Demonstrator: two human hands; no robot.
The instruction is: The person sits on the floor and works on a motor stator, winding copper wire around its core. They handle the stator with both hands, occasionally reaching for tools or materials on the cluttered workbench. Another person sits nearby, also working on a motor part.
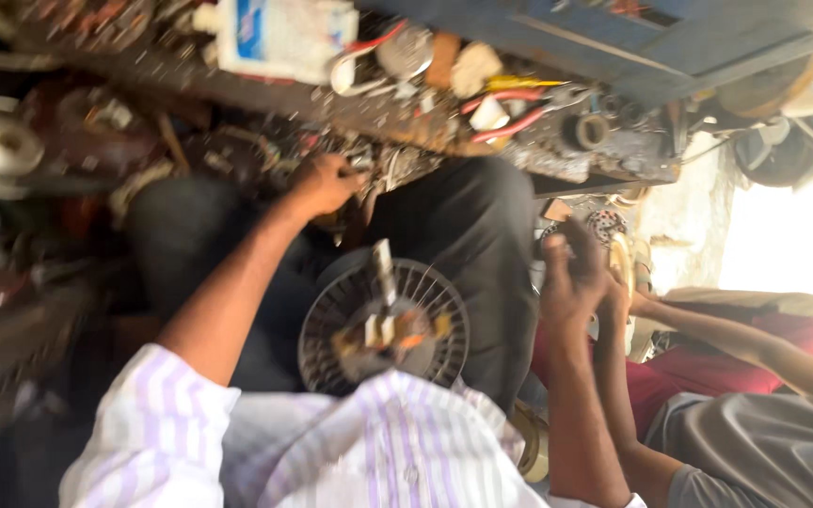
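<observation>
A cluttered, greasy workbench (pixel 557 150) fills the blurred background. A round, ribbed metal fan motor (pixel 383 325) is rested in the lap; above it, the left hand (pixel 324 184) is curled into scattered parts, its hold indiscernible. The right hand (pixel 571 273) is raised, fingers loosely bent, meeting another person's hand (pixel 618 292); blur hides any pinched object.

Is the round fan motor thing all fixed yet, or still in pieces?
Still in pieces. The round slotted motor part sits open on the lap, its middle bits showing. The left hand digs among parts on the cluttered bench. The right hand is raised beside another person's hand. Nothing looks closed up.
</observation>
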